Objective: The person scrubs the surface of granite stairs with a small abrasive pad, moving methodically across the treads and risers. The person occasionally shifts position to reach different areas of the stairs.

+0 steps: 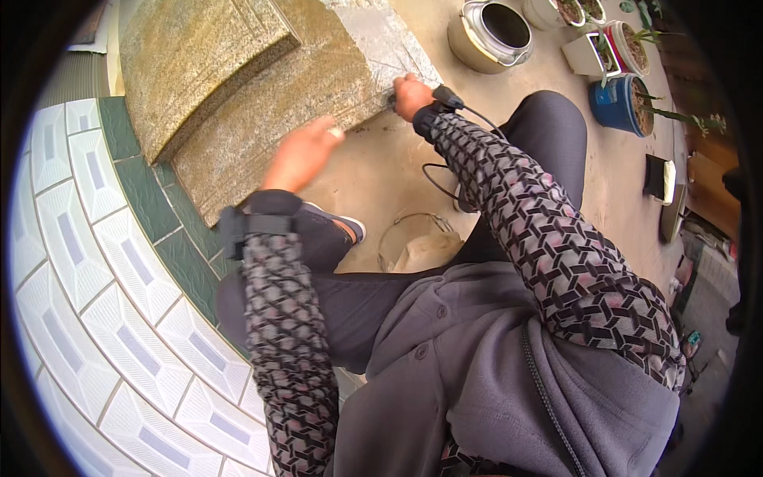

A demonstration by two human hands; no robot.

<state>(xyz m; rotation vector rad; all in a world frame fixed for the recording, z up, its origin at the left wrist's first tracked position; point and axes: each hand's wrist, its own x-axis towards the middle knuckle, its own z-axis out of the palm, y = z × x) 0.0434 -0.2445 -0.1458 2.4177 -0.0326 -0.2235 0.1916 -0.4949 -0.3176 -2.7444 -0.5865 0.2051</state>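
My left hand (305, 152) is blurred, over the front edge of the lower granite step (262, 119). A small pale spot shows near its fingertips, too blurred to identify. My right hand (412, 98) has curled fingers at the outer corner of that step, over its grey, worn-looking end. Something small and dark shows beside those fingers; whether they grip it cannot be told. Both wrists wear dark bands, and a black cable runs from the right one. Below my hands, between my legs, a round wire-handled container (387, 241) holds a pale cloth-like or bag-like thing (430, 250).
An upper granite step (197, 65) rises behind the lower one. White and green wall tiles (134, 268) border my left side. At the upper right stand a metal pot (468, 39), a blue plant pot (614, 104) and several other planters. My shoe (351, 226) is near the step.
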